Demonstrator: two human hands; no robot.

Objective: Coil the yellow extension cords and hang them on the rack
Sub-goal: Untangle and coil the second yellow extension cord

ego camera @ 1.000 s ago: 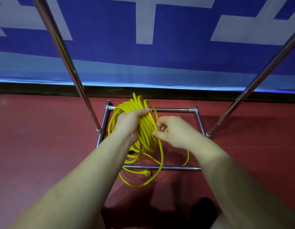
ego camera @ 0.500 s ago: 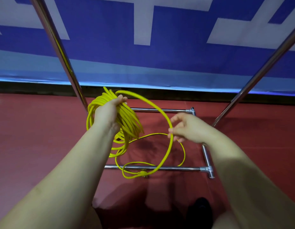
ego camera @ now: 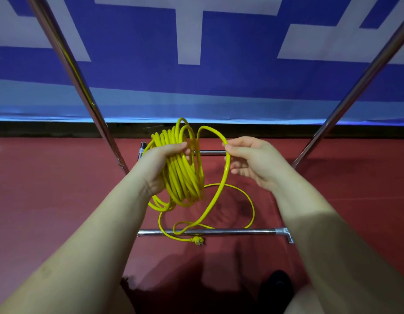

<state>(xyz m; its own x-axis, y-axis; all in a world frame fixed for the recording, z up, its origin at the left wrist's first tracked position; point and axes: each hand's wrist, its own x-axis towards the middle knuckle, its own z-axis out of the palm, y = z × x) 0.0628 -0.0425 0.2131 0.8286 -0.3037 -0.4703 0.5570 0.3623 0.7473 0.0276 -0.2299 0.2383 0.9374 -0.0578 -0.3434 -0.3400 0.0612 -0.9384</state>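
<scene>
Cord (ego camera: 181, 175) hangs as a thick bundle of yellow loops clamped in the left hand (ego camera: 161, 165) near the middle of the head view, while the right hand (ego camera: 253, 160), at about three o'clock from it, pinches the free strand between thumb and fingertips. To lay the next loop neatly, I would carry that strand over to the left palm at the same loop size, letting it roll to shed twist. Slack and the plug (ego camera: 197, 240) lie on the floor across the rack (ego camera: 241, 232) base bar at six o'clock, so I would lift gently to avoid snagging.
</scene>
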